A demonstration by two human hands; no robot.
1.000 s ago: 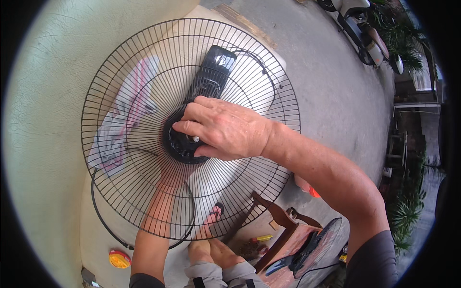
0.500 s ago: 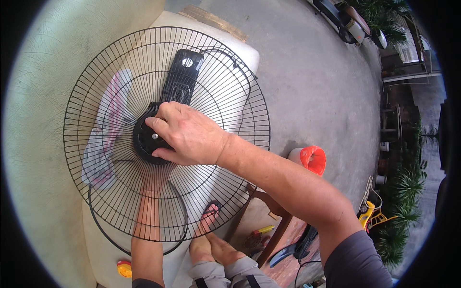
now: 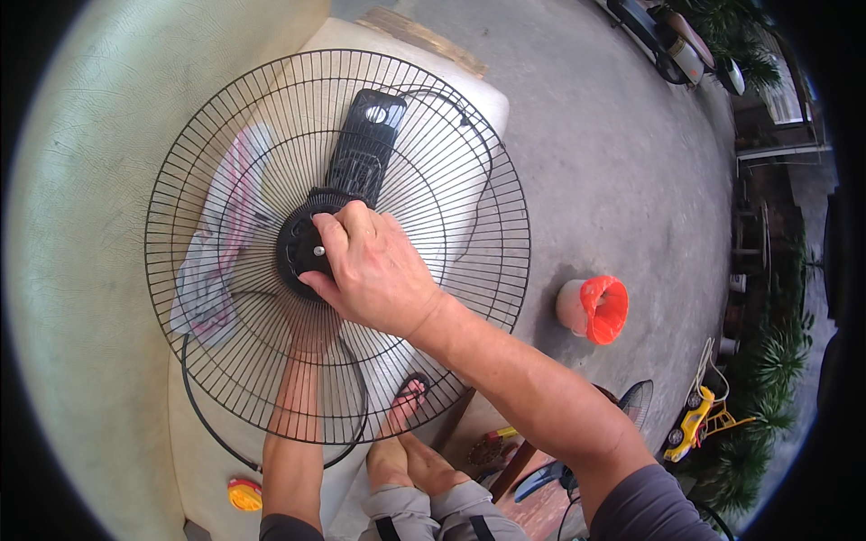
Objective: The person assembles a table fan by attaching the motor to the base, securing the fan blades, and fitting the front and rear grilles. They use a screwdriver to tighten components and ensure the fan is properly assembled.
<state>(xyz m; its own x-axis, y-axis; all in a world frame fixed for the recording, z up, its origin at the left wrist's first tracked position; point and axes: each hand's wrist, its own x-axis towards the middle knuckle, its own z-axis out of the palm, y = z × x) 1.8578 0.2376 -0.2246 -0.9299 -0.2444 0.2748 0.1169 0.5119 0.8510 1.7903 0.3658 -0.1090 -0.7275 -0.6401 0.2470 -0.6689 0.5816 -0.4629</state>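
A bucket with an orange liner (image 3: 603,309) stood on the grey floor (image 3: 577,162), right of the pale, creased leathery seat (image 3: 483,104). On that seat, a crinkled plastic bag (image 3: 212,261) and a glossy black fan base (image 3: 365,144) showed behind the round wire grille (image 3: 433,176), whose thin spokes partly screened the left hand (image 3: 316,326); I couldn't tell its grip. The right hand (image 3: 383,270) curled thumb and fingers, gripping the round black hub (image 3: 296,257) at the grille's centre, near a metal shaft tip (image 3: 319,252).

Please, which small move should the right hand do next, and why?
Probably a slight turn of the round black plastic hub: the right hand has its grip on it, thumb and finger straddling the silver metal shaft tip at its centre.
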